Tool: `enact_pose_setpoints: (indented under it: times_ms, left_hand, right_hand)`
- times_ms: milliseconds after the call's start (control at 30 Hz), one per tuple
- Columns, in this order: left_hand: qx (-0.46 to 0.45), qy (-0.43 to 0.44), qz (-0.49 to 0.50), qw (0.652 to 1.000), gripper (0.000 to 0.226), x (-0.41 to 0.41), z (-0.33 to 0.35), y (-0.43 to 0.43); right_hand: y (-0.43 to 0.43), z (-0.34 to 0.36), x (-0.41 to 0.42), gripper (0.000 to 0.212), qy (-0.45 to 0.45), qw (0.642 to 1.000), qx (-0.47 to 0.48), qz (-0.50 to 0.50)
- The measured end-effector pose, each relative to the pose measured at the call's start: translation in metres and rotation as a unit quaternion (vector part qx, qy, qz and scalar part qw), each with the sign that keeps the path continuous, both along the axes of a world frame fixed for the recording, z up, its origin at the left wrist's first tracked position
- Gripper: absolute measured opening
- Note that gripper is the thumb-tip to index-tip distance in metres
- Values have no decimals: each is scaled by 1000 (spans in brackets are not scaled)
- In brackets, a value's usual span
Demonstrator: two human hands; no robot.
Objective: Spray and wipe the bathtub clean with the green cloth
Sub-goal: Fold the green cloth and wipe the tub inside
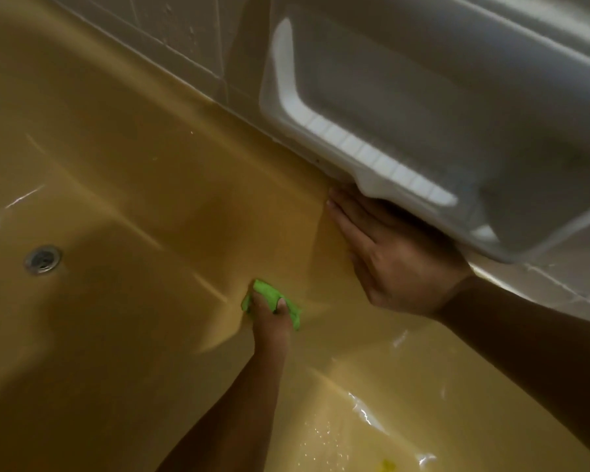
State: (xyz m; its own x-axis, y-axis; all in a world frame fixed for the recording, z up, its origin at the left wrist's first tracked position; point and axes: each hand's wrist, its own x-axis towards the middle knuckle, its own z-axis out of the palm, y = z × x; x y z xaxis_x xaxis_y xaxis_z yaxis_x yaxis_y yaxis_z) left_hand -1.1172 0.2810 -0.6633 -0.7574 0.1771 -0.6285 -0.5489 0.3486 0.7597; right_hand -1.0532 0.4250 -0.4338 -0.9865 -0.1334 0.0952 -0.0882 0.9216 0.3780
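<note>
left hand (272, 318) grips bunched green cloth (268, 294), fingers curled over it, cloth pressed on yellow bathtub (116, 165) inner surface below far ledge, well right of drain (43, 258)
right hand (389, 264) flat on ledge, fingers straight, together, under white moulded shelf (372, 114)

We had pale grey wall tiles (191, 39) running across the top, with thin grout lines and a few droplets up near the top edge. Fixed to that wall, over toward its right side, was a big white moulded plastic soap shelf (406, 107), the recessed kind. A ribbed white bar (355, 148) bent along its left and bottom edges. The shelf sat right down at the wall's bottom edge, and its lower corner was rounded. A bit more tile (559, 291) showed underneath it on the right.
</note>
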Motion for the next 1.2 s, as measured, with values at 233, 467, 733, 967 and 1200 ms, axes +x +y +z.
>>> enact_pose_setpoints:
  times_ms: [233,467,733,967,1200]
  left_hand:
    - [224,3,128,966,66,22,73,28]
    - [302,151,17,941,79,44,168,39]
    - [123,103,-24,987,71,85,87,28]
    - [26,2,-74,997,75,103,9,23]
    - [187,-65,137,970,67,109,44,47]
  right_hand:
    - [5,-3,18,74,30,998,-48,15]
    - [39,1,106,78,1,996,-83,28]
    - [40,-2,105,79,10,996,-82,32]
    - [39,-2,105,79,17,998,-47,40]
    - [42,-3,109,78,-3,997,-64,40]
